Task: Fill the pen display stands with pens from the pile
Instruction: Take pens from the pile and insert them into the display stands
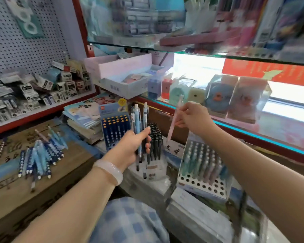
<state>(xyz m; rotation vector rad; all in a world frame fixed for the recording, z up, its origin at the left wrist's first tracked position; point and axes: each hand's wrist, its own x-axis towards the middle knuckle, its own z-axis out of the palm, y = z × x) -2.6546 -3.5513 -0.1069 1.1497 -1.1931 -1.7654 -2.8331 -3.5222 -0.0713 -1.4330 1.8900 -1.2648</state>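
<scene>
head view: our left hand (130,146) grips a bundle of pens (139,123); our right hand (191,116) pinches a pink pen (174,120) above the pastel stand (203,172). next, we judge, tip into a free hole. the pile (39,155) lies on the counter (16,193), left.

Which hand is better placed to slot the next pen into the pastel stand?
Right. The right hand already pinches a single pink pen, tip down, above the pastel stand. The left hand grips a bundle of pens further left.
</scene>
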